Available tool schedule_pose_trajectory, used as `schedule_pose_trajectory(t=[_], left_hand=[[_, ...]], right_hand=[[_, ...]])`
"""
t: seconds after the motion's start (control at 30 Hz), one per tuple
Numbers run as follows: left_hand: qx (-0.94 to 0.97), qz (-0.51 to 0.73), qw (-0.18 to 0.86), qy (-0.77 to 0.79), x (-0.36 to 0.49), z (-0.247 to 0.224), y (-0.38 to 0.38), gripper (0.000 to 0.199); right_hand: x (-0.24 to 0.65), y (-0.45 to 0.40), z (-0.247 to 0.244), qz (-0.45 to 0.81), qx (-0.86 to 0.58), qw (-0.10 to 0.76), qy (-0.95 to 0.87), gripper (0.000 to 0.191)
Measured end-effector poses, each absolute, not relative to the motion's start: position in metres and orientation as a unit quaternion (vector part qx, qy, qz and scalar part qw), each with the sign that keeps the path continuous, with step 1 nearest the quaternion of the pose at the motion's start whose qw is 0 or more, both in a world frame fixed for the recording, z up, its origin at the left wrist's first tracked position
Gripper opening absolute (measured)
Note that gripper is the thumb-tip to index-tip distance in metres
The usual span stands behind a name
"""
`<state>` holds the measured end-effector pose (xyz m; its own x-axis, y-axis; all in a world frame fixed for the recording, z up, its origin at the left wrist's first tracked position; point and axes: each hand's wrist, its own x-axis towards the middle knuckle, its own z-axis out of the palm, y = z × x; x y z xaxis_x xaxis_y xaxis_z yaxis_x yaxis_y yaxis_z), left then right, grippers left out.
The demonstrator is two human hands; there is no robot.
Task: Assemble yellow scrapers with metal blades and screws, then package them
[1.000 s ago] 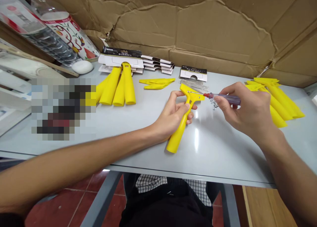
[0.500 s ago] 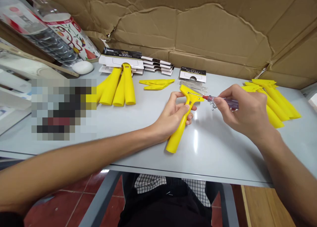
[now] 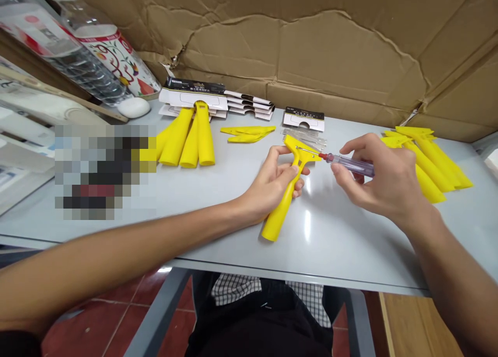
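My left hand (image 3: pixel 274 183) is wrapped round the neck of a yellow plastic scraper (image 3: pixel 282 206), its wide head tilted up and away from me. In my right hand (image 3: pixel 383 175) is a screwdriver with a clear purple handle (image 3: pixel 352 165), held between thumb and fingers. The screwdriver's shaft lies across the scraper head, its tip near the head's left side. Right behind that head, thin metal blades (image 3: pixel 305 135) lie on the table. A few small metal bits show partly behind the screwdriver.
Several yellow scrapers (image 3: pixel 438 157) lie at the right, more (image 3: pixel 206 139) at the left by printed cards (image 3: pixel 196 95). Flat yellow pieces (image 3: pixel 249 133) and another card (image 3: pixel 303 119) lie between. Cardboard (image 3: pixel 311 56) walls the back. A bottle (image 3: pixel 81 61) and patterned cup (image 3: pixel 120 61) stand far left.
My right hand's fingers have loosened and shifted on the screwdriver handle, baring more of it. The scraper stays in my left hand almost unmoved.
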<state>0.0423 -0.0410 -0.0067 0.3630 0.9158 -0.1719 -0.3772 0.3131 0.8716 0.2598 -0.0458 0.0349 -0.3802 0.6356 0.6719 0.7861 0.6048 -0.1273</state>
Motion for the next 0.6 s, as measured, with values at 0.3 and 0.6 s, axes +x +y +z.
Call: schedule_pose_trajectory(t=[0.3, 0.6], left_hand=[[0.389, 0.441, 0.73, 0.348, 0.0412, -0.0088, -0.0405, 0.024], [0.392, 0.441, 0.726, 0.352, 0.0426, -0.008, -0.0407, 0.022]], right_hand=[[0.2634, -0.0414, 0.0336, -0.162, -0.417, 0.369, -0.814, 0.022], [0.2614, -0.0467, 0.0377, -0.091, -0.43, 0.328, -0.836, 0.007]])
